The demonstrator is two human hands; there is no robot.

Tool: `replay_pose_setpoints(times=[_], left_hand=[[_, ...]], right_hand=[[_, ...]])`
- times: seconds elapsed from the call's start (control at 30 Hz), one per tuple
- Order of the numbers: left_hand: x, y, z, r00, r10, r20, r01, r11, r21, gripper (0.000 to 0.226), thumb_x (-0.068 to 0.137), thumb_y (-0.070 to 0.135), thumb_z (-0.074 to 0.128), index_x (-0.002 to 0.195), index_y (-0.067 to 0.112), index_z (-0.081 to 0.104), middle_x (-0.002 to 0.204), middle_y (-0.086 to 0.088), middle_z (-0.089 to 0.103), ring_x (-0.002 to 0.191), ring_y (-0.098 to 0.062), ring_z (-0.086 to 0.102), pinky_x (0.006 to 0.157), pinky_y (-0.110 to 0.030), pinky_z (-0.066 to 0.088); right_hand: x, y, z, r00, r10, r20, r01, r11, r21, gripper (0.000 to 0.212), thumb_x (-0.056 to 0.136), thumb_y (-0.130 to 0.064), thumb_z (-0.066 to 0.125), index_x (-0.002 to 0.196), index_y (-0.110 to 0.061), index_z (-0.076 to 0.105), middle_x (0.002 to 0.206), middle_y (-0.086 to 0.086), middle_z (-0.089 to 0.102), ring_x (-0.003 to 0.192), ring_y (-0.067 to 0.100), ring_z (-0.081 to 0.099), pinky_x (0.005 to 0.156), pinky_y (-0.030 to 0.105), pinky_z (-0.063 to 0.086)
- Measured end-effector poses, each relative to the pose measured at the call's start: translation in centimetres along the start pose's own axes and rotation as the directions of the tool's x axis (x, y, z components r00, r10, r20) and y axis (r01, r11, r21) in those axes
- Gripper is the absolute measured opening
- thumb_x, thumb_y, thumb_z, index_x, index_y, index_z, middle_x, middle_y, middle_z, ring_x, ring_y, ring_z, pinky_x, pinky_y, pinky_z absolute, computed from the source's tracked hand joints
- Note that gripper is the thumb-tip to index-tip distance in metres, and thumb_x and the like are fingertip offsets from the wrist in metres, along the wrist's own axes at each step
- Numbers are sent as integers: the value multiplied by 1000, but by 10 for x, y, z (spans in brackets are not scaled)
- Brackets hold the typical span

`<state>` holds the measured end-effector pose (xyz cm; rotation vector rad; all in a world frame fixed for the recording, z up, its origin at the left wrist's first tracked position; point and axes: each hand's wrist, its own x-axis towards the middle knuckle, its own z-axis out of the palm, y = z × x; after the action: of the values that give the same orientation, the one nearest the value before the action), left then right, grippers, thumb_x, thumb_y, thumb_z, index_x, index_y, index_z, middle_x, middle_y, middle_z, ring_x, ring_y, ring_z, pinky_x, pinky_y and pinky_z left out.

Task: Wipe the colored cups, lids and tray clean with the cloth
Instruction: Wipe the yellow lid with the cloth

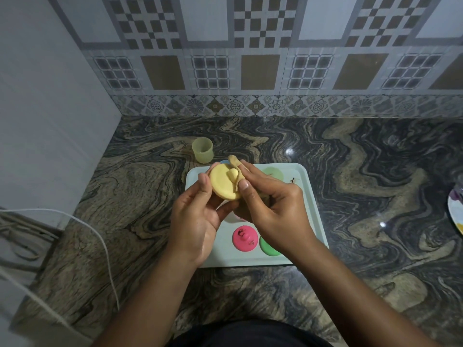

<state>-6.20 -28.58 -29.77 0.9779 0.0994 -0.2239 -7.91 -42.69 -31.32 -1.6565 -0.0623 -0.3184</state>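
1. My left hand (pixel 198 216) holds the yellow lid (pixel 224 184) by its rim, thumb on one side and fingers curled behind, lifted above the tray (pixel 310 211) and tipped towards me
2. My right hand (pixel 275 209) pinches the cloth (pixel 235 161) and presses a thin strip of it along the lid's right edge, just beside the knob
3. The grip on the lid is only at the rim, so a hard push from the cloth side could pop it out of my fingers; it would probably drop onto the tray and knock the pink lid (pixel 245 237) or the green lid (pixel 269 246) lying below
4. So little cloth shows past my fingers that I judge it could slide off the edge, and then bare fingers would rub the lid instead
5. The fold round the knob is easy to skip, since the cloth rides the rim
6. The pink lid has dark smears on it and is not yet wiped; setting the yellow lid down against it could dirty it again
7. The yellow cup (pixel 203 150) stands apart on the desk (pixel 375 171), behind the tray's far left corner, where a stray reach could tip it
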Motion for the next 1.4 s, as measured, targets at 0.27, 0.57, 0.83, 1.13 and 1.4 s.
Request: replay_pose_setpoints(times=[0.27,0.57,0.83,1.13,1.4], left_hand=[[-2,3,-3,999,14,50,-17,999,50,31,88,21,57,115,17,71,106,-2,74,86,-7,66,62,-18,52],[-5,4,-1,989,25,144,-37,996,78,39,93,5,56,131,12,57,115,-5,73,105,-13,68,78,-21,55],[-6,2,-1,997,-19,76,16,999,33,39,95,13,46,133,16,56,117,-4,72,93,-10,69,65,-18,53],[-6,2,-2,998,-21,58,19,999,30,46,88,9,52,134,12,56,114,-4,73,86,-9,67,53,-16,47],[-5,-2,-5,997,-26,70,23,999,42,41,91,7,51,131,14,58,115,-5,73,89,-10,70,69,-20,56]], right_hand=[[2,-5,-3,993,-122,-3,121,987,-103,34,97,-16,65,129,-6,69,136,6,66,137,11,54,107,42,53],[1,-2,-2,954,-299,-6,287,919,-271,32,97,-13,66,127,-4,70,135,7,66,136,11,55,100,36,57],[-2,1,0,891,-449,71,428,773,-468,35,101,-15,58,132,-1,66,144,22,58,133,22,58,100,32,56],[-4,-3,-1,883,-456,110,448,749,-487,38,102,-16,57,136,-1,63,150,22,53,133,27,59,97,32,57],[-5,8,4,897,-433,91,400,706,-584,39,102,-16,52,136,0,62,149,23,53,140,41,49,117,74,21]])
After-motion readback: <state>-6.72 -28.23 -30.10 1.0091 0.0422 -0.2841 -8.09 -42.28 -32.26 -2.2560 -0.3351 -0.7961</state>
